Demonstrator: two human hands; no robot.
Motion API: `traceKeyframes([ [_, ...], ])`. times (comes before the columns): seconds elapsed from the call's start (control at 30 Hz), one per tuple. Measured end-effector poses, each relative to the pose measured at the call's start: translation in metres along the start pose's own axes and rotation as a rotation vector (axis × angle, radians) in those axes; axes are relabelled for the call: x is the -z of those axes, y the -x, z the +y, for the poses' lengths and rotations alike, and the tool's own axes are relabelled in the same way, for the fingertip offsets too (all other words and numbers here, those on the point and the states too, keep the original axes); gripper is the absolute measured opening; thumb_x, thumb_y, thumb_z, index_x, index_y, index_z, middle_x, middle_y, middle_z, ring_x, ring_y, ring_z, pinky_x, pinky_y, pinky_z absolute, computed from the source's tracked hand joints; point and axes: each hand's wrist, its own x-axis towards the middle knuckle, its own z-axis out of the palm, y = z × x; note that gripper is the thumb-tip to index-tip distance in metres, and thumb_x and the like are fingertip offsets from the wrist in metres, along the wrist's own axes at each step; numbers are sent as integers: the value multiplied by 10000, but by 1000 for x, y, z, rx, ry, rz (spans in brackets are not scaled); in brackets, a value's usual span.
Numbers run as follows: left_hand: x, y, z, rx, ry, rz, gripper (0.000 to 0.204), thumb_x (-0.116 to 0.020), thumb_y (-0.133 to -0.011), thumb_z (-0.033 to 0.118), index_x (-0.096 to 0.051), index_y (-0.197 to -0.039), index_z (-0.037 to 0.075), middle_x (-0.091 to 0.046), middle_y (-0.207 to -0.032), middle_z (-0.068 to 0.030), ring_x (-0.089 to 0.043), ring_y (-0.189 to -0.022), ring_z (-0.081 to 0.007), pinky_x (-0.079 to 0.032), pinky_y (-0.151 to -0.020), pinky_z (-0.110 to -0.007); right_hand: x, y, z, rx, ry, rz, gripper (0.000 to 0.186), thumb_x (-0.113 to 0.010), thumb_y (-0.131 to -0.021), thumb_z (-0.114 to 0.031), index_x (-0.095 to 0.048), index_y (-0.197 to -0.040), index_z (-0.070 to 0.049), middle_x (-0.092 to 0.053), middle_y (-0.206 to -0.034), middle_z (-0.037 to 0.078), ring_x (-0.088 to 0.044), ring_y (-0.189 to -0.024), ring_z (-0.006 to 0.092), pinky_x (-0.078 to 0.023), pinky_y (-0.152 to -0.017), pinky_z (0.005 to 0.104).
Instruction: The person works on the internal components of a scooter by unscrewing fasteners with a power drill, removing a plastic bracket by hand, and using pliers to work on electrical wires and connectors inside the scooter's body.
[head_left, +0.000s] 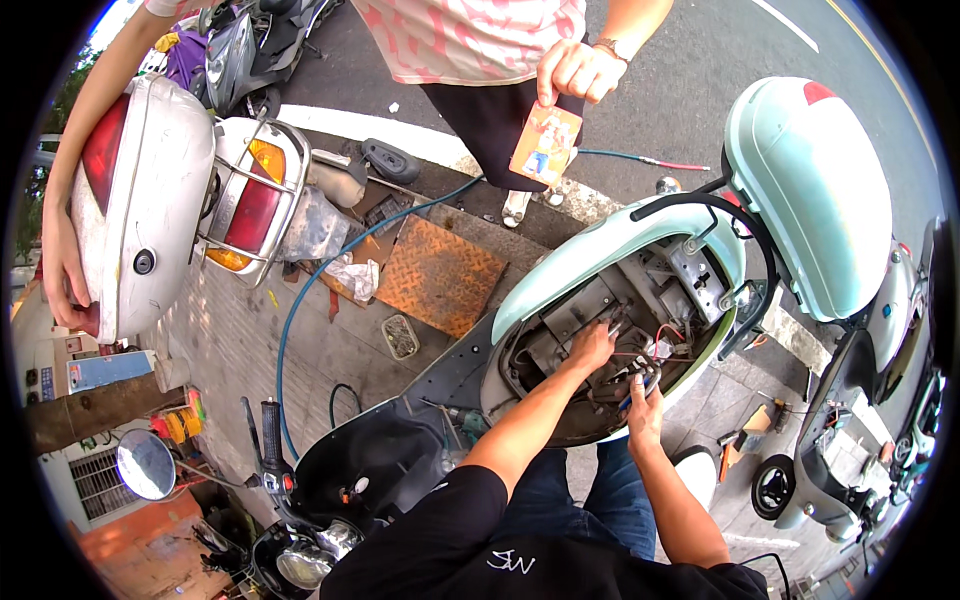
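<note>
Both my hands reach into the open body of a mint-green scooter (590, 240), among its dark inner parts. My left hand (594, 345) is closed, its fingertips together near a small greyish piece in the middle of the compartment; what they pinch is too small to name. Nearer to me and further right, my right hand (645, 408) is closed around a blue-handled tool (625, 402), whose exact kind I cannot make out. Beside it are wires, one a thin red wire (658, 340), and a whitish bundle (660, 349).
A mint-green top box (808, 200) hangs over the scooter's rear right. Across from me, a person's hand (580, 72) holds an orange picture card (546, 145). A white scooter with a top box (160, 200) stands left. A blue hose (290, 340) crosses the ground past a rusty plate (440, 275).
</note>
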Motion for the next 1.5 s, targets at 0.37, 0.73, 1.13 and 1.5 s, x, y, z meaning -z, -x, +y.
traceKeyframes([
  [0.37,-7,10,0,-82,-76,102,399,-530,-901,287,-544,-1198,21,-607,-1066,-208,-609,-949,-396,-488,-827,-486,11,1,9,28,27,32,276,-522,-957,-340,-547,-973,-66,-462,-681,-47,-404,-544,65,-339,-479,242],
  [0.73,-10,16,10,23,-98,138,345,-538,-813,124,-560,-1143,26,-565,-1183,-223,-578,-1039,-404,-474,-885,-480,12,2,13,-30,-19,15,250,-511,-959,-330,-556,-933,-85,-564,-690,-12,-424,-527,58,-320,-456,226],
  [1.13,-40,44,31,28,-13,126,345,-540,-791,51,-562,-1131,-2,-527,-1153,-197,-613,-953,-352,-530,-783,-436,25,0,33,-40,-48,8,293,-520,-960,-338,-594,-1026,-62,-622,-771,10,-449,-573,50,-343,-508,203],
  [1.5,-36,27,28,105,28,195,338,-554,-808,93,-577,-1135,7,-560,-1045,-192,-629,-885,-371,-526,-743,-443,26,-3,30,-56,5,-16,313,-490,-971,-343,-582,-1054,-56,-626,-790,30,-474,-581,59,-367,-513,204],
])
